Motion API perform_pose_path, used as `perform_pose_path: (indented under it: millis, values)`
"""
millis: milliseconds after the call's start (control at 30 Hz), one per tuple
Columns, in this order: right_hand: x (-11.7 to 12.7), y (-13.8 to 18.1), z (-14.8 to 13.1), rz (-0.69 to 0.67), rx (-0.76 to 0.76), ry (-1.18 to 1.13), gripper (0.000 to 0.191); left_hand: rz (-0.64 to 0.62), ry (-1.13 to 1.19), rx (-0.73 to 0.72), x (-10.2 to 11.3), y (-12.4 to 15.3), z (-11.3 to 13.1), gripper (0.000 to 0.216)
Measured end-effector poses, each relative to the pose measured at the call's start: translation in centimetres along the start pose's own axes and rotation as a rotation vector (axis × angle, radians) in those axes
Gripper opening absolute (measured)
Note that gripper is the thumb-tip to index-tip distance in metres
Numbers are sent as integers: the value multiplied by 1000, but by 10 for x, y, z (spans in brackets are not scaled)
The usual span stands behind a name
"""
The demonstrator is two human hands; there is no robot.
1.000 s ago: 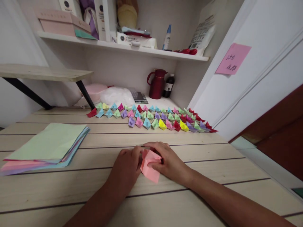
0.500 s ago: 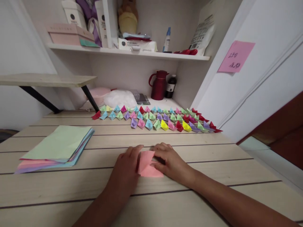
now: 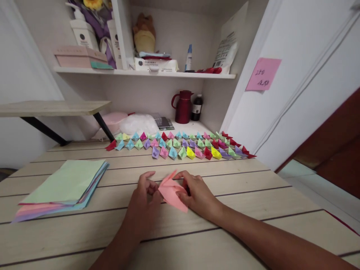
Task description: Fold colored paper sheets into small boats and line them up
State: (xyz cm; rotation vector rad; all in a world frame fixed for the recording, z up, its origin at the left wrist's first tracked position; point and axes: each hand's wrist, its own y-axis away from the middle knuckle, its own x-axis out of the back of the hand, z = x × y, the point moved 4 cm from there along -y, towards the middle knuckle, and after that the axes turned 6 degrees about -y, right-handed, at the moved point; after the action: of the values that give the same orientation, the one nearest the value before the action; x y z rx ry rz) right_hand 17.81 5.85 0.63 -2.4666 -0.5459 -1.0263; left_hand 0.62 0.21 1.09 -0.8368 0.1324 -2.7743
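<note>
A folded pink sheet of paper (image 3: 172, 192) is tilted up off the table in front of me, with one pointed flap standing at its top. My right hand (image 3: 197, 191) pinches its right side, thumb on the near face and fingers behind. At the paper's left corner is my left hand (image 3: 144, 200), slightly blurred. Its fingers are loosely curled and apart, and the thumb lies close to the paper's edge; whether it touches is hard to see. Beyond the hands stand rows of small folded paper boats (image 3: 182, 152) in many colours.
At left lies a stack of coloured paper sheets (image 3: 64, 182), green on top. A small raised wooden shelf (image 3: 56, 108) on black legs stands behind it. Against the back are a red jug (image 3: 183, 107), a dark bottle (image 3: 197, 107) and a white plastic bag (image 3: 139, 124).
The pink paper has been turned and lifted from lying flat to tilted. My left hand has drawn slightly left, its fingers spreading from the paper. The camera view has shifted.
</note>
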Motion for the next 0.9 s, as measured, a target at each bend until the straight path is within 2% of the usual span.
perform_pose_path:
  millis: [67, 167, 300, 367, 567, 800, 900]
  values:
    - [1, 0, 0, 18, -9, -12, 36, -25, -49, 4, -7, 0, 3, 48]
    - [2, 0, 0, 24, -20, -38, 38, -30, -242, 2, -16, 0, 6, 50]
    - [0, 0, 0, 5, -19, -69, 24, 17, -444, -61, -21, -2, 9, 41]
    - [0, 0, -1, -17, 8, -56, 16, 28, -453, -88, -21, -3, 9, 41]
    - [-2, 0, -3, -46, 109, 78, 12, -17, -432, -175, -24, -2, 10, 44]
    - [-1, 4, -3, -120, 198, 97, 20, -100, -518, -160, -26, -3, 9, 56]
    - [7, 5, -4, -157, 211, 15, 22, -103, -570, -173, -26, -4, 8, 58]
